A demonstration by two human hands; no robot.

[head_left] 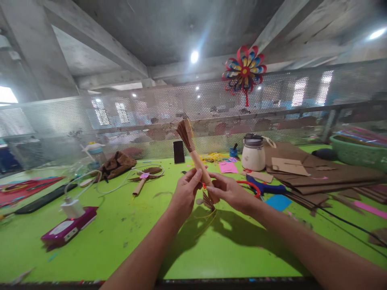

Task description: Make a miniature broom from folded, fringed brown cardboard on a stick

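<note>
Above the table's middle, both my hands grip a folded paper fan, tilted with its top to the left. It has a tan tube handle (199, 164) and brown pleats (185, 133) spreading at the upper end. Yellow threads hang from its lower end, where more brown folds show. My left hand (186, 191) pinches the handle from the left, thumb on top. From the right, the fingers of my right hand (231, 191) close on the lower handle. Something small and orange-red (204, 186) shows between my hands. Further left lies an opened brown fan (151, 176) with a pink piece on it.
A purple power strip (71, 229) with a white charger stands at left. Behind are a phone (179, 152) and a white jar (253, 155). At right lie a blue glue gun (267, 186) with its cord, brown paper sheets (332, 171) and a green basket (359, 150).
</note>
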